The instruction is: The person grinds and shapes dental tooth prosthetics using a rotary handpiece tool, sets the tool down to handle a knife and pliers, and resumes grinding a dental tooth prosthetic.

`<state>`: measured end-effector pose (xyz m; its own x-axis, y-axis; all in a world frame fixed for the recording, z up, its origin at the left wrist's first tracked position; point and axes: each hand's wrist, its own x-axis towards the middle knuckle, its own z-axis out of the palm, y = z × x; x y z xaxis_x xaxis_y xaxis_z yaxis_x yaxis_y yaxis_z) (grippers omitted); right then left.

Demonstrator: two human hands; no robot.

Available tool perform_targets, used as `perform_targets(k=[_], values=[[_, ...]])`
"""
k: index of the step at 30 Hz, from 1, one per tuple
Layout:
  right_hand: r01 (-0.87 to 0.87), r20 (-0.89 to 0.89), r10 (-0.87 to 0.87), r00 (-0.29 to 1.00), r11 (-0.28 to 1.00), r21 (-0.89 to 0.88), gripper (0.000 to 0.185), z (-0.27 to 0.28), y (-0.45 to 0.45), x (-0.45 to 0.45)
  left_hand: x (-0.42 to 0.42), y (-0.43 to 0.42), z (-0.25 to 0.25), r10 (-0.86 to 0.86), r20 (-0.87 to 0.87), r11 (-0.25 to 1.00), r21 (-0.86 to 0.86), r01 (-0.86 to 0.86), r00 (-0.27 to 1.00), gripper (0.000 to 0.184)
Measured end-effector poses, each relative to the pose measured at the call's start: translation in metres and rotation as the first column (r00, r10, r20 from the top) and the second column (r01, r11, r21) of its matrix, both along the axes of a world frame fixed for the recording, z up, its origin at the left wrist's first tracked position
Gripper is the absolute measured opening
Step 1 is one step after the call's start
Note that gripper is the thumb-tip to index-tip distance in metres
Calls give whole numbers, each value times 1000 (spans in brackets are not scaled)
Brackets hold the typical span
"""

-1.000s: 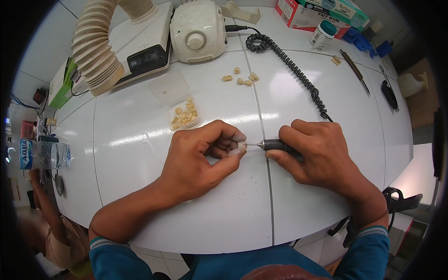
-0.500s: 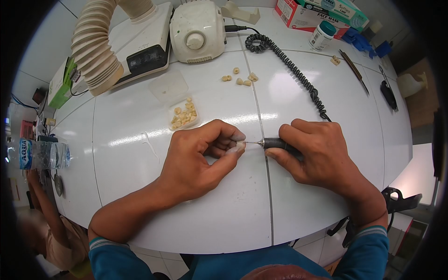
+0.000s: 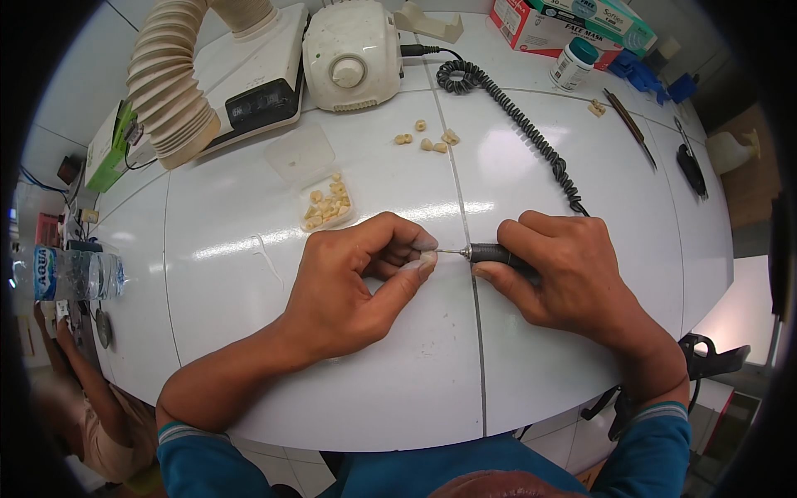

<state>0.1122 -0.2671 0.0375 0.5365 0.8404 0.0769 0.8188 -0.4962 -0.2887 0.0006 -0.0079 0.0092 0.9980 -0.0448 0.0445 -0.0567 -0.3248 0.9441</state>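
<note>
Pinched between the thumb and fingers of my left hand is a small whitish dental crown, mostly hidden by the fingertips. My right hand is closed around a dark rotary handpiece, its thumb along the near side. From the handpiece a thin metal bur points left, its tip at the crown; I cannot tell whether they touch. A coiled black cord runs from behind my right hand to the cream motor control box.
Beyond my left hand sits an open clear box of tooth-coloured crowns. Several loose crowns lie farther back. A ribbed suction hose hangs at back left. A white bottle and a brown-handled tool are at right. Another person is at far left.
My hands, the crown and the handpiece stay almost in place. At far left, the other person's arms and hands have shifted slightly, and a small pale item now shows at their hands.
</note>
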Motion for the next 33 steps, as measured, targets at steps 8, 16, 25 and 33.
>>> perform_targets(k=[8,16,25,33], values=[[-15,8,15,1000,1000,-16,37,1,0,0,0,0,-3,13,-8,1000,-16,-13,1000,18],[-28,27,28,999,1000,-1,36,1,0,0,1,0,-3,3,-20,1000,12,-3,1000,19],[-31,15,32,999,999,-19,35,3,-1,1,1,0,-3,-14,-5,1000,18,14,1000,20],[-43,19,43,999,999,-7,36,2,1,1,1,1,-3,-32,11,999,31,31,999,21]])
